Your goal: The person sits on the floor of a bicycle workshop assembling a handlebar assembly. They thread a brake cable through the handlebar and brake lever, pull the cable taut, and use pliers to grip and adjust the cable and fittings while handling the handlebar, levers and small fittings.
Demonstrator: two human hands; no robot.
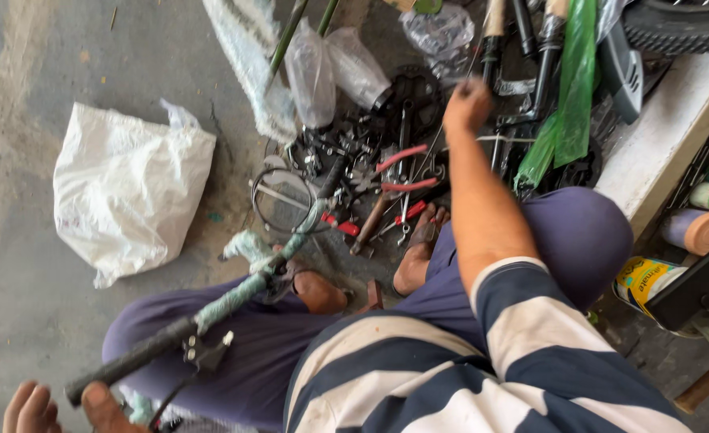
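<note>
Bare concrete floor [34,265], crumpled white plastic bag [126,188] off to one side. Right hand [467,104] stretches out, loosely curled, over a pile of tools and bike parts [370,160], can't tell if it's holding anything. Left hand [58,407] sits by the black handlebar end [126,362], fingers open.

**Bags, wraps and tins around us**

To our left a crumpled white sack [130,188] lies on the concrete. Two clear bags [330,72] sit above the tool pile, a green plastic sleeve [567,88] beside them. On our right we see a yellow-labelled tin [643,281] and a purple tube [695,231].
</note>
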